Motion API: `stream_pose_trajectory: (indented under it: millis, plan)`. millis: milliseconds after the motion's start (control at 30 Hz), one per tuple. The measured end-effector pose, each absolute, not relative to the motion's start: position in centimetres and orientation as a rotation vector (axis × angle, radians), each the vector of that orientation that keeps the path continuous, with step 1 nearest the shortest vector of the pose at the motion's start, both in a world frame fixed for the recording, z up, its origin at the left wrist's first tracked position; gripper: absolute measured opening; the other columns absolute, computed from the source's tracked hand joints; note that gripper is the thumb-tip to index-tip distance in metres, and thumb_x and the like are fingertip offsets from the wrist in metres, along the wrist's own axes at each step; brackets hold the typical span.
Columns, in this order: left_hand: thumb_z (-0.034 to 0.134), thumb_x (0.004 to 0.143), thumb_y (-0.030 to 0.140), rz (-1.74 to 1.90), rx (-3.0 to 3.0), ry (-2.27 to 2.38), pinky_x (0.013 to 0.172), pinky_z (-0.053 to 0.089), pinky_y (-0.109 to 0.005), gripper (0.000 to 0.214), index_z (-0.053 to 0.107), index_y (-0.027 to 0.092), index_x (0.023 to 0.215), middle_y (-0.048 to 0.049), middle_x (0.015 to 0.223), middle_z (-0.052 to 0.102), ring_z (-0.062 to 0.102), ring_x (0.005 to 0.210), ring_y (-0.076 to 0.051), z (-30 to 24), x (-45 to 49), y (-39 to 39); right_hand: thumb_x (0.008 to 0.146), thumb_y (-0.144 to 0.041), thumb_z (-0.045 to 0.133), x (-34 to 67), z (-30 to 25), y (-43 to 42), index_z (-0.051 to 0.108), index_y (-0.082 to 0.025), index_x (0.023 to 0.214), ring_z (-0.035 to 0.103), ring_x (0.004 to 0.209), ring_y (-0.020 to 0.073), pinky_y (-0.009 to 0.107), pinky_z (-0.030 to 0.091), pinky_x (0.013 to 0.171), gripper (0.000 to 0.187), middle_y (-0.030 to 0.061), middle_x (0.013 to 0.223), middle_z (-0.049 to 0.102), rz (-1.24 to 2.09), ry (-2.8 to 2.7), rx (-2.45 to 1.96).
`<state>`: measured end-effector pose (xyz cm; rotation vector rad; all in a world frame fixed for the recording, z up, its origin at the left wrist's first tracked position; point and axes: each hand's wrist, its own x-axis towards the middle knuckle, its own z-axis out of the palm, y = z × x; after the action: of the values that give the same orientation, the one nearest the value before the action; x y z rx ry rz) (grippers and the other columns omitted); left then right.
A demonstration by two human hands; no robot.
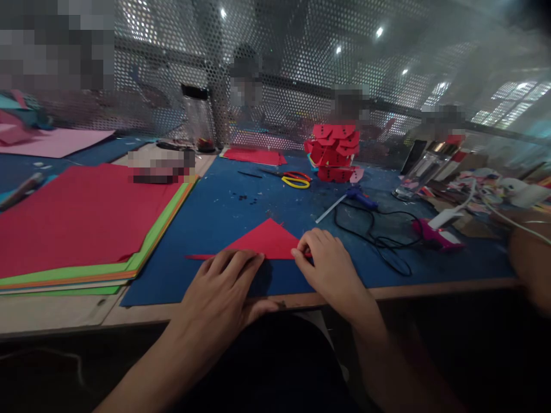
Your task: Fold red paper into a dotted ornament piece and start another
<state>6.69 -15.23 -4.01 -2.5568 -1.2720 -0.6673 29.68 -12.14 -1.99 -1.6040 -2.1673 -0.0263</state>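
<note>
A folded red paper point(270, 241) lies on the blue mat point(172, 281), its peak pointing away from me and a thin strip reaching out to the left. My left hand point(226, 281) presses its fingertips on the paper's near edge, the thumb held apart by the table edge. At the paper's right end, my right hand point(329, 261) has its thumb and curled fingers closed on the corner. Part of the paper is hidden under both hands.
Stacked coloured sheets point(86, 218) lie left. Behind the paper are yellow-and-red-handled scissors point(296, 180), red cut-paper pieces point(336, 152) and more red sheets point(253, 156). A blue glue gun point(361, 198) with a looping black cable point(374, 244) lies right. Another person's arm point(531, 258) is at far right.
</note>
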Motion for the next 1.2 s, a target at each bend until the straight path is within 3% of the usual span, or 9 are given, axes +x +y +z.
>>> stream_pose_trajectory:
  millis: [200,733,867,1200]
  plan:
    - [0.056,0.094,0.066,-0.63,-2.553,-1.282,0.089,0.053,-0.048,0.066,0.059,0.019,0.14,-0.0142,0.129,0.065,0.058,0.112,-0.034,-3.9,6.7,-15.4,0.096,-0.026,0.058,30.4,-2.2,-11.9,0.057,-0.023,0.084,0.06,0.09,0.0232,0.036,0.036,0.078,0.013,0.0028,0.091,0.066,-0.044,-2.154,-1.618]
    - [0.056,0.094,0.065,-0.643,-2.547,-1.304,0.088,0.054,-0.05,0.064,0.061,0.017,0.136,-0.0159,0.128,0.065,0.059,0.111,-0.035,-3.7,6.8,-15.5,0.095,-0.025,0.058,31.8,-2.1,-12.4,0.053,-0.024,0.084,0.057,0.086,0.022,0.034,0.039,0.073,0.013,0.0029,0.09,0.064,-0.007,-2.087,-1.654]
    - [0.058,0.093,0.064,-0.635,-2.545,-1.31,0.089,0.054,-0.05,0.064,0.061,0.018,0.137,-0.0157,0.129,0.065,0.059,0.111,-0.035,-3.7,6.8,-15.5,0.094,-0.024,0.059,31.7,-2.2,-12.4,0.057,-0.023,0.095,0.06,0.092,0.0234,0.036,0.042,0.078,0.002,0.0041,0.095,0.066,0.038,-2.027,-1.664]
    - [0.056,0.095,0.064,-0.639,-2.549,-1.314,0.087,0.054,-0.05,0.063,0.06,0.018,0.137,-0.0162,0.129,0.064,0.058,0.112,-0.035,-3.7,6.8,-15.5,0.09,-0.013,0.052,33.2,-2.6,-12.7,0.059,-0.022,0.096,0.06,0.093,0.0239,0.037,0.042,0.079,0.013,0.0042,0.095,0.067,-0.011,-1.982,-1.704]
